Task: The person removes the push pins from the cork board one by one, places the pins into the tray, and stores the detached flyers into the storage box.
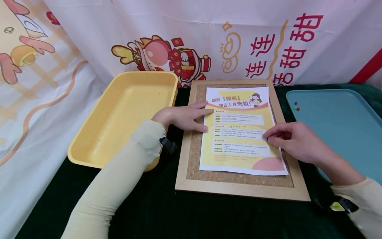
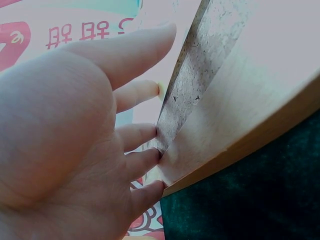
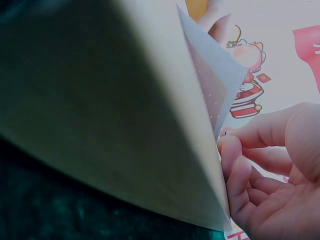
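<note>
A yellow printed poster [image 1: 238, 156] lies on a wood-framed cork board [image 1: 191, 156]. My left hand [image 1: 188, 117], fingers spread and straight, rests along the poster's left edge; the left wrist view shows its fingertips [image 2: 150, 131] at the frame side of the board. Over the right part of the sheet, my right hand [image 1: 293, 139] pinches a small dark push pin [image 1: 266, 138] between thumb and forefinger. Only a sliver of the pin [image 3: 227, 133] shows in the right wrist view. A lower corner of the poster [image 3: 227, 75] stands slightly raised from the board there.
To the left stands a yellow plastic tub [image 1: 119, 109], partly behind my left arm. A blue-green tray [image 1: 337, 122] lies at the right, with several small coloured push pins [image 1: 296, 107] near its left edge. Dark green cloth [image 1: 185, 215] covers the table; a printed curtain [image 1: 191, 20] hangs behind.
</note>
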Action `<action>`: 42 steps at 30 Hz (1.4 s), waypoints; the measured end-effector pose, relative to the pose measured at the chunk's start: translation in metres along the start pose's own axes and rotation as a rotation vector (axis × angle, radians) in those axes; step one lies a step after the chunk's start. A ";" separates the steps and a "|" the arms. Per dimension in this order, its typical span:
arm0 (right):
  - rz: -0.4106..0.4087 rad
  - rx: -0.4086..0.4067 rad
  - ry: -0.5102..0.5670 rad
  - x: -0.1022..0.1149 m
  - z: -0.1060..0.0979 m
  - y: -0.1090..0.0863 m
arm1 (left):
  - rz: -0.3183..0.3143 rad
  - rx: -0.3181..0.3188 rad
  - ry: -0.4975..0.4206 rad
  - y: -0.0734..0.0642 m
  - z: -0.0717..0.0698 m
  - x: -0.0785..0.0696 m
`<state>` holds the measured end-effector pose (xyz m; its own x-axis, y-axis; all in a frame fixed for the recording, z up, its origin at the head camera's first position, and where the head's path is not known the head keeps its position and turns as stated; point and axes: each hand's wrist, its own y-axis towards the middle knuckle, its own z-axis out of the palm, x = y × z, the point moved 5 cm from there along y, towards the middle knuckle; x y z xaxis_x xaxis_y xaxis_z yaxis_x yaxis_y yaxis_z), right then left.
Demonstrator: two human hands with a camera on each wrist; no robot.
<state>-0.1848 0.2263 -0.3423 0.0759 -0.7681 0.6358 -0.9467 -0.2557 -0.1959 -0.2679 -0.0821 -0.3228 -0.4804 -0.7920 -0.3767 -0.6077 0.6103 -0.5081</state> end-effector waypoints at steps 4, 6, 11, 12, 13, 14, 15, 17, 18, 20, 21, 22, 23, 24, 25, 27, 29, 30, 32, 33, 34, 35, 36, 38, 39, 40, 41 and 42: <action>0.004 0.006 -0.005 -0.001 0.001 0.001 | -0.003 0.001 -0.001 0.000 0.001 0.000; 0.008 0.007 -0.007 0.000 0.002 0.000 | -0.003 0.002 -0.001 0.000 0.002 0.000; 0.006 0.006 0.005 -0.001 0.004 0.000 | -0.002 0.003 0.000 0.001 0.003 0.000; 0.006 0.006 0.007 -0.001 0.004 0.001 | -0.002 0.004 0.000 0.001 0.003 0.000; 0.007 0.006 0.007 -0.001 0.004 0.001 | -0.003 0.005 0.000 0.001 0.003 0.000; 0.007 0.006 0.007 -0.001 0.004 0.001 | -0.003 0.005 0.000 0.001 0.003 0.000; 0.008 0.007 0.006 -0.001 0.005 0.001 | -0.004 0.006 -0.001 0.001 0.003 0.000; 0.011 0.008 0.004 -0.001 0.005 0.002 | -0.005 0.005 0.001 0.001 0.003 0.000; 0.011 0.009 0.004 -0.001 0.005 0.002 | -0.006 0.005 0.004 0.001 0.003 0.000; 0.009 0.007 0.000 -0.001 0.005 0.002 | -0.008 0.002 0.005 0.000 0.002 0.000; 0.008 0.006 0.000 -0.001 0.006 0.002 | -0.010 0.000 0.006 0.000 0.001 0.000; 0.007 0.004 0.001 -0.001 0.006 0.003 | -0.010 -0.003 0.007 0.000 0.001 -0.001; 0.005 0.002 0.002 -0.001 0.006 0.003 | -0.012 -0.005 0.007 0.000 0.000 -0.001; 0.003 0.000 0.002 0.000 0.006 0.003 | -0.012 -0.005 0.006 -0.001 0.000 -0.001; 0.003 -0.002 0.001 0.000 0.006 0.003 | -0.012 -0.007 0.007 -0.001 -0.001 -0.002; 0.002 -0.004 0.004 0.000 0.006 0.003 | -0.011 -0.007 0.010 -0.001 -0.002 -0.002; 0.000 -0.008 0.002 0.000 0.006 0.003 | -0.012 -0.005 0.012 -0.001 -0.003 -0.003; -0.001 -0.010 0.000 0.000 0.006 0.004 | -0.012 -0.005 0.013 -0.002 -0.003 -0.003; -0.004 -0.014 -0.005 0.000 0.006 0.004 | -0.014 -0.004 0.010 -0.002 -0.003 -0.003; -0.006 -0.016 -0.007 0.000 0.006 0.004 | -0.016 -0.004 0.009 -0.002 -0.003 -0.002; -0.007 -0.017 -0.009 0.000 0.007 0.004 | -0.017 -0.004 0.007 -0.002 -0.003 -0.002; -0.008 -0.017 -0.010 0.001 0.007 0.004 | -0.017 -0.003 0.006 -0.002 -0.003 -0.002; -0.007 -0.017 -0.010 0.000 0.007 0.004 | -0.017 -0.002 0.006 -0.001 -0.003 -0.002; -0.004 -0.014 -0.011 0.000 0.007 0.003 | -0.016 0.000 0.008 -0.001 -0.002 -0.001; -0.002 -0.013 -0.011 0.000 0.007 0.003 | -0.015 0.002 0.010 0.000 -0.002 -0.001; -0.001 -0.011 -0.011 0.000 0.008 0.003 | -0.014 0.003 0.010 0.000 -0.002 -0.001; 0.000 -0.010 -0.010 0.000 0.008 0.003 | -0.013 0.004 0.012 0.000 -0.002 -0.001; 0.001 -0.009 -0.010 -0.001 0.008 0.003 | -0.012 0.005 0.013 0.001 -0.001 -0.001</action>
<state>-0.1849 0.2212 -0.3493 0.0782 -0.7742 0.6281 -0.9495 -0.2498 -0.1898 -0.2686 -0.0806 -0.3216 -0.4815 -0.7988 -0.3607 -0.6104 0.6010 -0.5160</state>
